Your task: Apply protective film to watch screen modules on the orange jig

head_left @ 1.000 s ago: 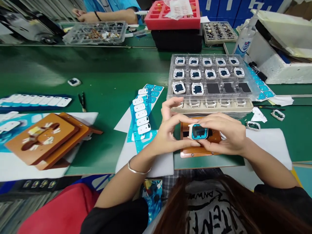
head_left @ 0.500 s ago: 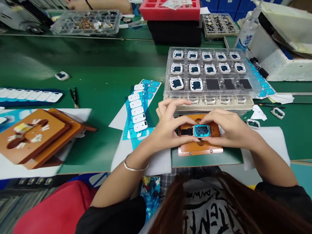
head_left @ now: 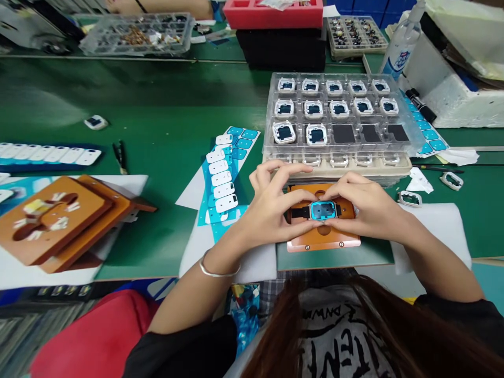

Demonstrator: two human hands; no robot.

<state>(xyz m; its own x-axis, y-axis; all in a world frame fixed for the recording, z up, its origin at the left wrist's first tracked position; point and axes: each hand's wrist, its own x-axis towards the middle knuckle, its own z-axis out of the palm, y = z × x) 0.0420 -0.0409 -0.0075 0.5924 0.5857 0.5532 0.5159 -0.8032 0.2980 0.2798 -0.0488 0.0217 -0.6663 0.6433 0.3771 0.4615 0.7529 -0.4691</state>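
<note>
A small white watch case with a blue centre (head_left: 323,210) sits in the recess of an orange-brown fixture plate (head_left: 323,239) at the near edge of the green table. My left hand (head_left: 275,207) pinches the case from its left side with thumb and curled fingers. On the other side my right hand (head_left: 368,207) presses against the case with its fingertips. Just beyond the fixture stands a clear tray (head_left: 342,113) holding several similar cases, with some dark pockets in its front row.
Strips of white and blue stickers (head_left: 225,176) lie left of my hands. A larger brown fixture (head_left: 63,220) lies at the left. Loose case frames (head_left: 409,198) lie at the right. A red tray (head_left: 275,13), a bottle (head_left: 399,47) and another person's arm (head_left: 157,6) lie beyond.
The case was held tilted above the fixture; both hands have lowered it and it now lies flat in the recess. The view has shifted slightly.
</note>
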